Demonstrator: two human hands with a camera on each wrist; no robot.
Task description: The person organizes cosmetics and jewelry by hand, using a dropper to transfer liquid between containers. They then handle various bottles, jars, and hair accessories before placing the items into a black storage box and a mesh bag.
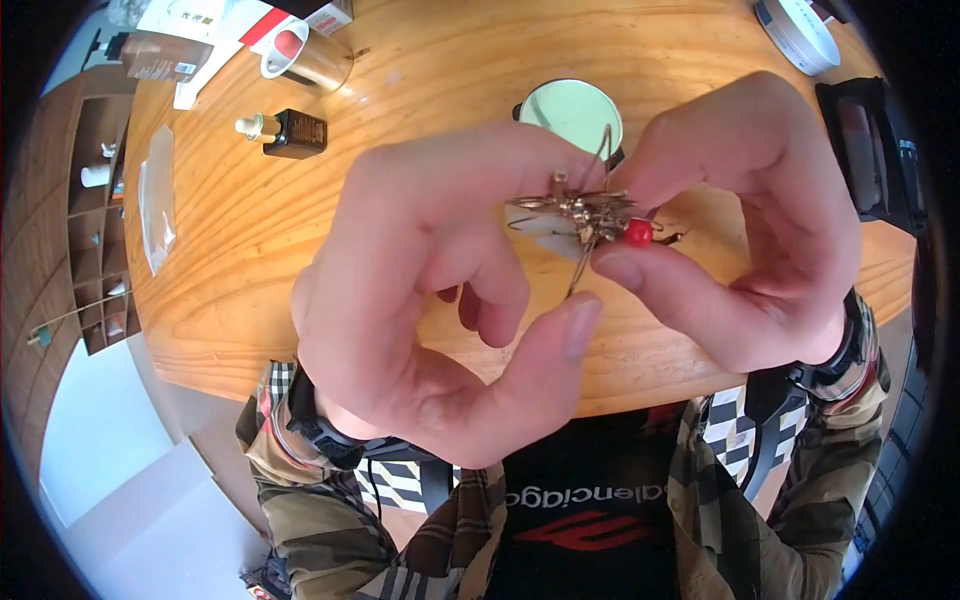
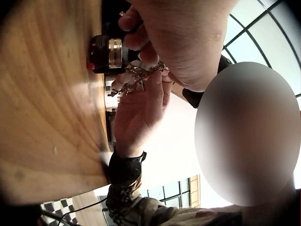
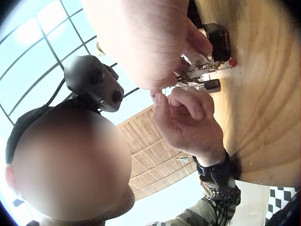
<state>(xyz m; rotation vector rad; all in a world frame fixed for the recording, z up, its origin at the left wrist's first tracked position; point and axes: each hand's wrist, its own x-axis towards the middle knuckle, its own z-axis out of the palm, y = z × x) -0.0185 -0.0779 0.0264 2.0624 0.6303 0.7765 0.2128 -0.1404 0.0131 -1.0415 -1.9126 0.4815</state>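
Note:
A tangled piece of brass-coloured wire (image 1: 585, 212) with small metal parts and a red bead (image 1: 638, 232) is held up between both hands in the head view. The right hand (image 1: 765, 220) pinches it beside the bead with thumb and index finger. The left hand (image 1: 430, 290) curls round its other side, the index finger behind the wire and the thumb tip at a wire end pointing down. In the left wrist view the wire piece (image 2: 134, 77) shows above the right palm. The right wrist view shows the metal piece (image 3: 195, 70) partly hidden by the right hand.
On the wooden table (image 1: 230, 300) stand a dark dropper bottle (image 1: 298, 134), a beige cylinder (image 1: 322, 62) and a round pale-green-topped container (image 1: 570, 115) behind the hands. A white tub (image 1: 797, 38) and a black case (image 1: 865, 150) lie at the right; a clear plastic bag (image 1: 158, 200) lies left.

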